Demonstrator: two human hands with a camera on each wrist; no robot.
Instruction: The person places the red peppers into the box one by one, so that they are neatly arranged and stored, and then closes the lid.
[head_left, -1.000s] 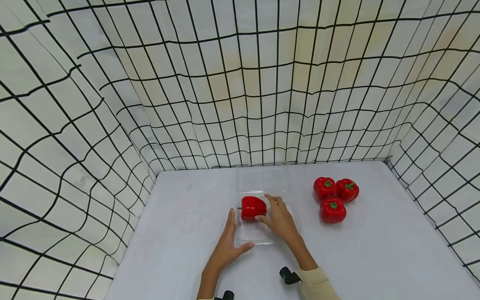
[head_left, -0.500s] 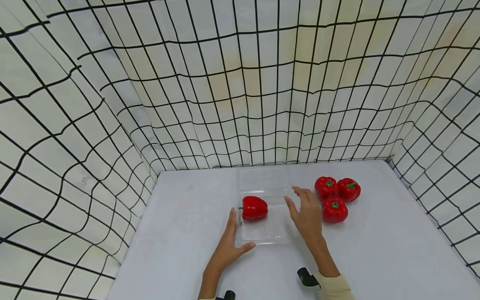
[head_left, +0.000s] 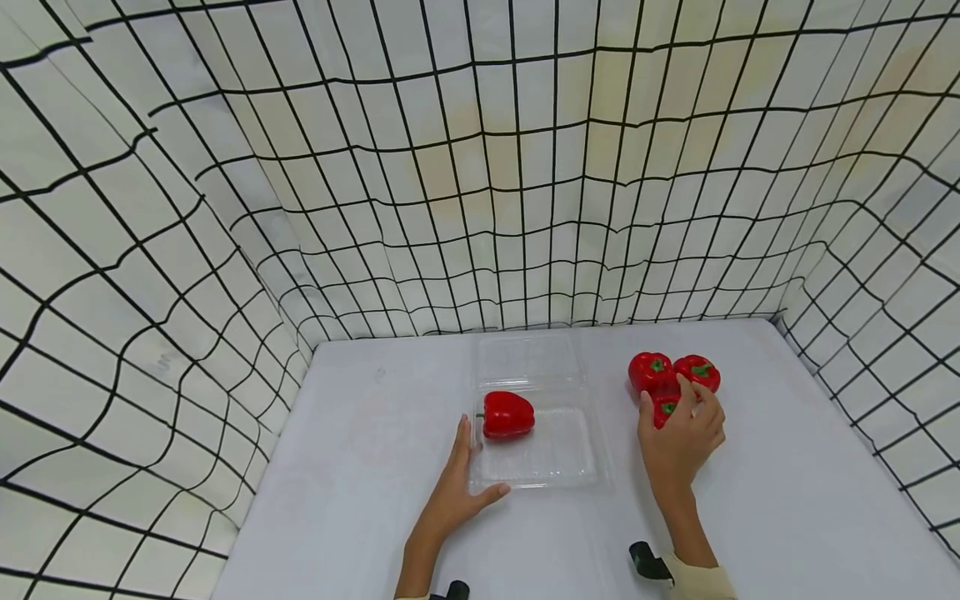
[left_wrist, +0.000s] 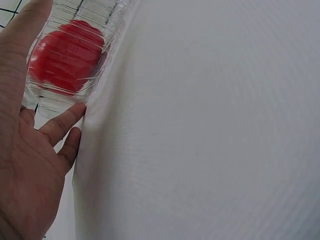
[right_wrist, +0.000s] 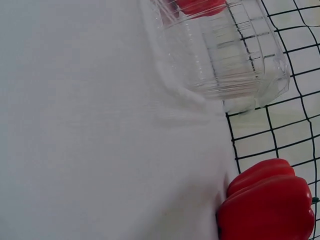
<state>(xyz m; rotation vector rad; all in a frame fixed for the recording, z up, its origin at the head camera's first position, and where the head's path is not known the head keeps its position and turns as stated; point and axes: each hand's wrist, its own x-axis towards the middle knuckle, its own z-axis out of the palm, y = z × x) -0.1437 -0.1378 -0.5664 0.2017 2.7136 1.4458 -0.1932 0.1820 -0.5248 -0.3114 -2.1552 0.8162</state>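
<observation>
A clear plastic clamshell container (head_left: 555, 479) lies opened out on the table, its lid (head_left: 528, 358) laid back. One red bell pepper (head_left: 507, 415) rests on its side in the left half of the tray. My left hand (head_left: 452, 492) is spread at the container's near left corner, fingers along the left wall and thumb by the front edge. In the left wrist view a fingertip sits right under the container wall. To the right, my right hand (head_left: 682, 437) grips the front bell pepper (head_left: 663, 410) of a group, thumb on its left side and fingers curved over its right.
Two more red bell peppers, one at back left (head_left: 649, 371) and one at back right (head_left: 697, 372), stand against the gripped one. A white cover lies over the table (head_left: 360, 433). Black netting (head_left: 525, 208) over white sheeting walls the back and both sides.
My right hand has left the pepper in the container and moved right to the group, where its fingers now surround the front pepper. The left hand has stayed at the container.
</observation>
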